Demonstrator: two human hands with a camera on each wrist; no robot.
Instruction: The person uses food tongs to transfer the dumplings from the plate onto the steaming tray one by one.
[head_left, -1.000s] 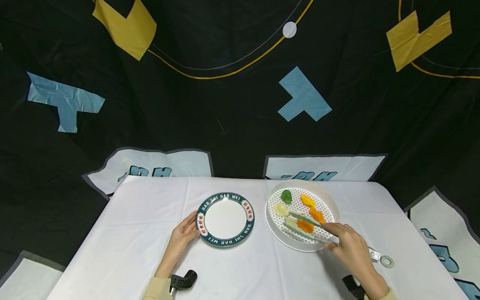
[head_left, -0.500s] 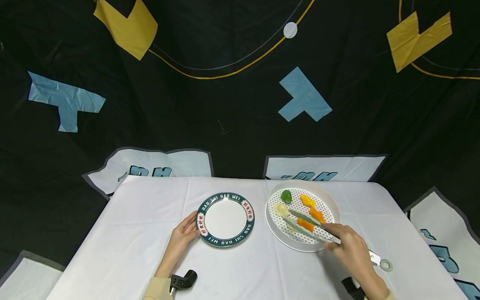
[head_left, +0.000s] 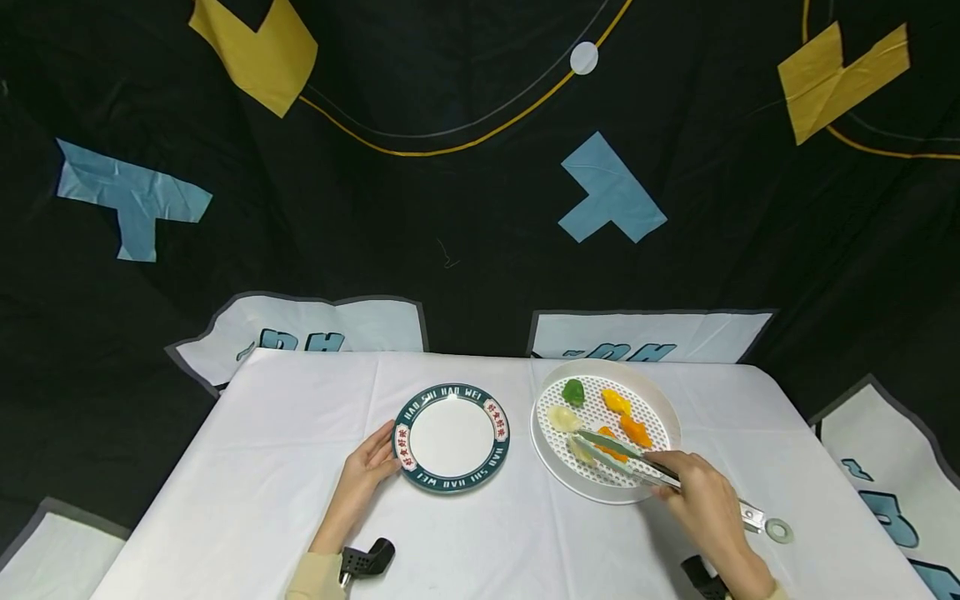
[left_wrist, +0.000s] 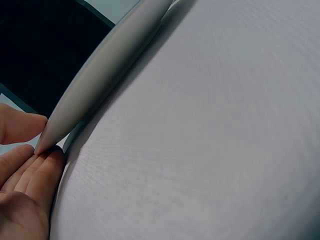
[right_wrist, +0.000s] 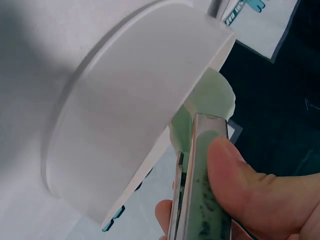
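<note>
My left hand point(head_left: 363, 475) pinches the left rim of a round plate point(head_left: 450, 437) that has a white middle and a green lettered border. In the left wrist view, the thumb lies over the plate's edge point(left_wrist: 95, 82) and the fingers are beneath it. My right hand point(head_left: 701, 500) grips tongs point(head_left: 752, 515) with metal handles and pale green tips. Those tips point(right_wrist: 210, 95) reach over the rim of a white round container point(right_wrist: 115, 110). Inside, they overlap an orange piece point(head_left: 613, 450) on the perforated tray point(head_left: 596, 408).
Also on the tray lie a green piece point(head_left: 573, 392), a yellow piece point(head_left: 617, 402), another orange piece point(head_left: 636, 432) and two pale pieces, one of them point(head_left: 564, 418) at the left. A white cloth covers the table point(head_left: 300, 400). Behind hangs a black backdrop point(head_left: 450, 233).
The tongs' two tips have drawn closer together over the near orange piece, and the pale piece beside it shows more. My left hand and the plate have stayed in place.
</note>
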